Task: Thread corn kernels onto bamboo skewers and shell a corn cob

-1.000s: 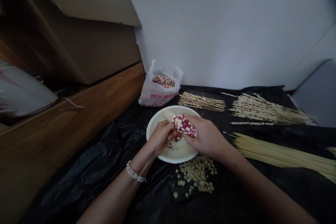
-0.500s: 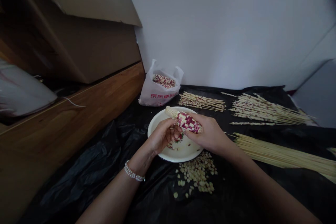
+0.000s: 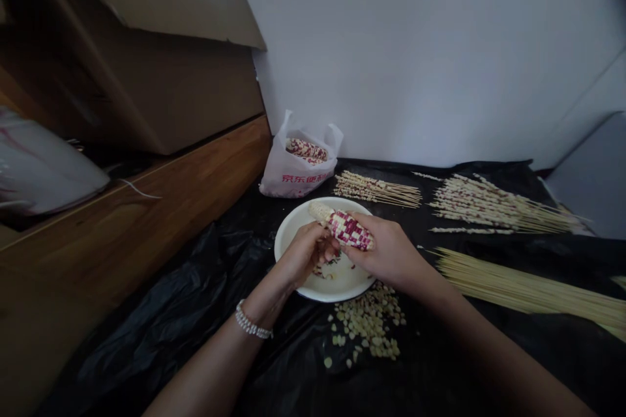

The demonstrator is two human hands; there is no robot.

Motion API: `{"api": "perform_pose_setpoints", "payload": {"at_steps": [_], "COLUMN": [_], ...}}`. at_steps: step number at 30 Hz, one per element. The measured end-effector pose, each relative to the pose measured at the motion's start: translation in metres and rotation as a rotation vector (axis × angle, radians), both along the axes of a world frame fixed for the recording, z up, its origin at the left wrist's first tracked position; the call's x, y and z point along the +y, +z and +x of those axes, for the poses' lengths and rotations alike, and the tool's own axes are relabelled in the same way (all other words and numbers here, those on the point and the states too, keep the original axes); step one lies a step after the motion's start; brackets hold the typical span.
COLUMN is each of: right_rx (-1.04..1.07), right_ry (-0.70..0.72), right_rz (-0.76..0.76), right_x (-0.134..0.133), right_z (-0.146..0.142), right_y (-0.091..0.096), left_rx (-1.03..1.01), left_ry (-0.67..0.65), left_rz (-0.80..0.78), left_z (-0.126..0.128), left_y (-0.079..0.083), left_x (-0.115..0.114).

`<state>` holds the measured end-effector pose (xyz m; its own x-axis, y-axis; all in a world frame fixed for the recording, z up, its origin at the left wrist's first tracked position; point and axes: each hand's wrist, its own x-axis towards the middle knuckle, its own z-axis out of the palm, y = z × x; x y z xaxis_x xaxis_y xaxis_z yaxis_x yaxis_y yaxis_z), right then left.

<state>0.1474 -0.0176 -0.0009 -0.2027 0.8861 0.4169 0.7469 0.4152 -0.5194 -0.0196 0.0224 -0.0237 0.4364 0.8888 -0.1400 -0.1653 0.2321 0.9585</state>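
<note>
two hands work on one cob, with loose kernels and loaded skewers already around it and a bare bundle of skewers unused. at far left, a wooden ledge (image 3: pixel 122 202) runs below a cardboard box (image 3: pixel 161 98), beside a crinkled black plastic sheet (image 3: pixel 147 339). a beaded bracelet (image 3: pixel 252 322) circles the left wrist. the left hand (image 3: pixel 306 253) is curled, its fingers pressed against the cob (image 3: pixel 345 229), which is held just above a white plate (image 3: pixel 337 295) with a few scraps on it. the cob's left end looks pale and stripped, while the rest keeps rows of maroon and cream kernels, and the right hand (image 3: pixel 386 254) closes around that end. behind the plate, a white plastic bag (image 3: pixel 293 176) holds more cobs (image 3: pixel 306 150). in front, a heap of kernels (image 3: pixel 366 326) lies on the sheet. to the right, threaded skewers (image 3: pixel 376 189) and a bigger bunch (image 3: pixel 499 208) sit beyond smooth bare skewers (image 3: pixel 528 290).
</note>
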Motion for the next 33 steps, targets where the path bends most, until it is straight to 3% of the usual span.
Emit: {"api": "perform_pose_setpoints", "payload": {"at_steps": [9,14,22,33], "right_rx": [0.005,0.02,0.04,0.048], "right_ry": [-0.01,0.018,0.029,0.026], "right_rz": [0.002,-0.01,-0.032,-0.049], "right_x": [-0.0016,-0.0029,0.0016,-0.0004], "right_z": [-0.0011,-0.0036,0.005,0.005], "right_y": [-0.001,0.0015,0.003,0.0059], "left_rx": [-0.006,0.02,-0.03,-0.007], "left_ry": [-0.018,0.106,-0.016,-0.034], "left_rz": [-0.004,0.023,-0.059,-0.038], "left_z": [-0.0009,0.0041,-0.0018,-0.0014], "left_y": [-0.0002,-0.0037,0.0048,0.0014], "left_x": [0.0008,0.0,0.0002,0.0013]}}
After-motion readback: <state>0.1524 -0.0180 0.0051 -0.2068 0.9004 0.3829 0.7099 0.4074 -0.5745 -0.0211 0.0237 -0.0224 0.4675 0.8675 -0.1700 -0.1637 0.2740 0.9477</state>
